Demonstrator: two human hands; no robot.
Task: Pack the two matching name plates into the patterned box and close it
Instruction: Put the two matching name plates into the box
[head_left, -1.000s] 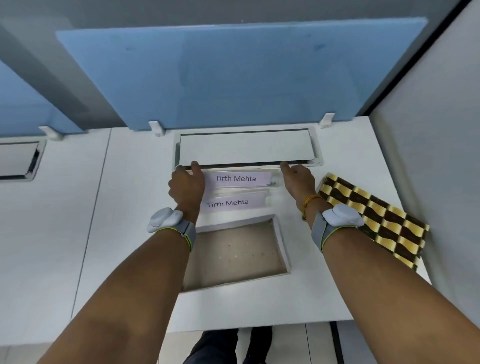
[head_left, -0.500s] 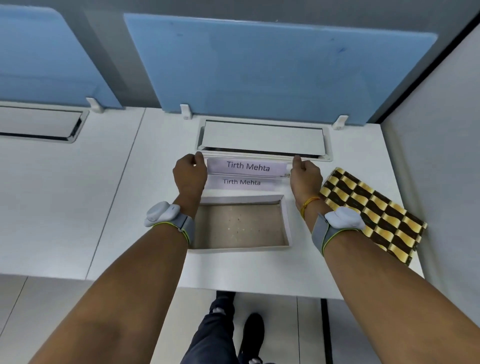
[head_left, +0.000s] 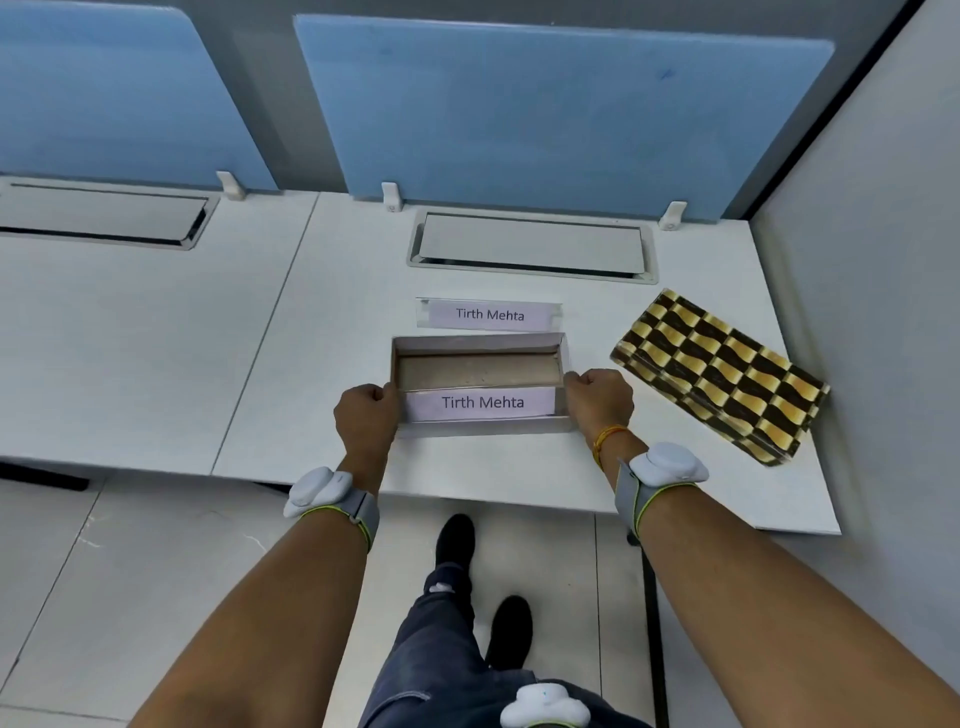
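An open box tray (head_left: 478, 344) with white walls and a brown floor sits on the white desk. One clear name plate (head_left: 482, 402) with a lilac printed label is over the tray's near half. My left hand (head_left: 366, 415) grips its left end and my right hand (head_left: 600, 402) grips its right end. The second matching name plate (head_left: 489, 314) lies flat on the desk just behind the tray. The gold-and-brown patterned lid (head_left: 719, 376) lies to the right, apart from the tray.
A grey cable hatch (head_left: 532, 244) is set into the desk behind the plates, another hatch (head_left: 104, 215) at the left. Blue partition panels (head_left: 561, 109) stand along the back. A grey wall (head_left: 872, 312) borders the right. The desk's front edge (head_left: 467, 493) runs under my wrists.
Both hands lifted one name plate from behind the tray and carried it toward me, over the tray's near half. The other plate stayed on the desk. The camera pulled back.
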